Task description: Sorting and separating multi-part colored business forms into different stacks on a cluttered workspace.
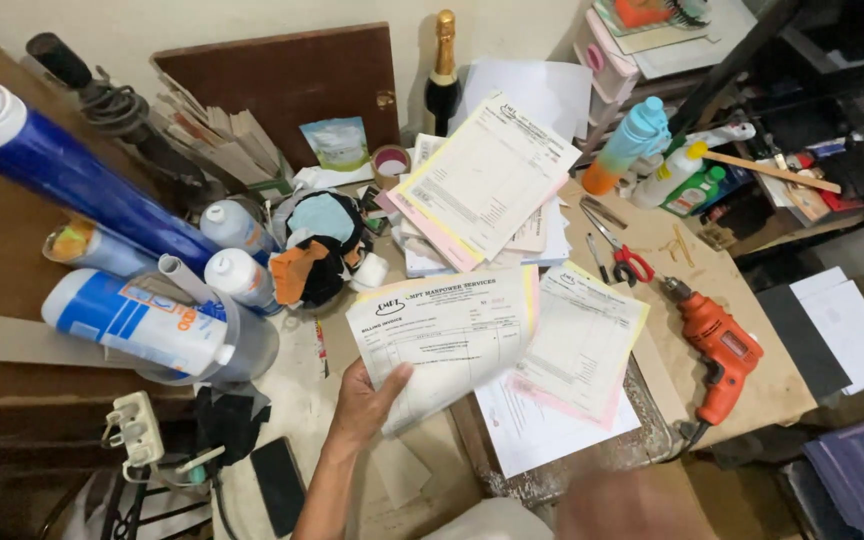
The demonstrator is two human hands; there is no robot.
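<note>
My left hand (367,400) grips the lower left corner of a white printed form (442,335) and holds it up over the cluttered desk, thumb on top. Under and to the right of it lies another form with pink and yellow copies (582,345) on white sheets (542,430). A further stack of forms (482,180) rests behind, tilted. My right hand is not in view; only a blurred brownish shape (632,505) shows at the bottom edge.
An orange power drill (720,350) lies at right, red-handled scissors (624,255) behind it. Blue and white rolled tubes (142,320) stand at left. A dark bottle (442,80), a teal bottle (632,145), a tape roll (390,162), a power strip (137,430) and a black phone (279,485) surround them.
</note>
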